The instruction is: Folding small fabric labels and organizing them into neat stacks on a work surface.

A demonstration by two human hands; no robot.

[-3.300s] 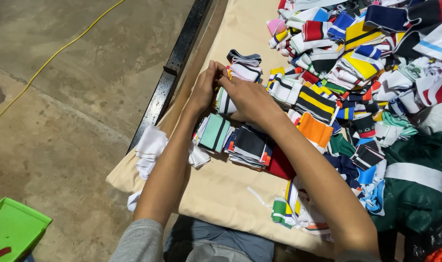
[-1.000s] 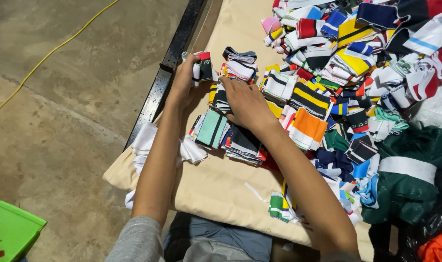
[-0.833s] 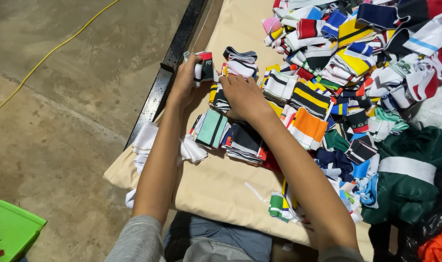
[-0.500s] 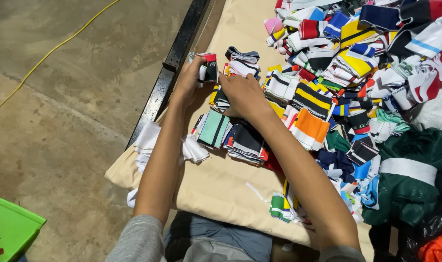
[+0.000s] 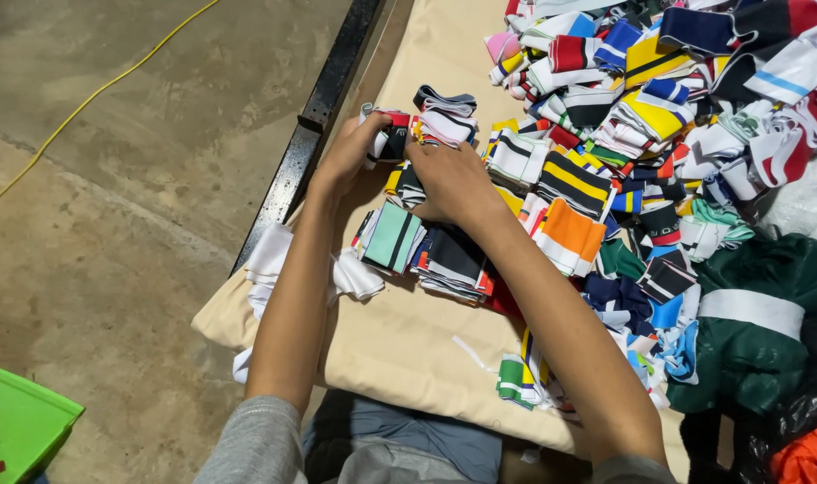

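Cloth covers table, loose heap of striped knit bands at right: most left unsorted. Few small stacks done near centre, approx. Left hand closed on small band bundle at cloth's far left edge; right hand curled, fingertips pinching same bundle. Bundle long axis runs across view, left-right; which end leads, cannot tell

Cloth pile right on table, bin on floor — lower left
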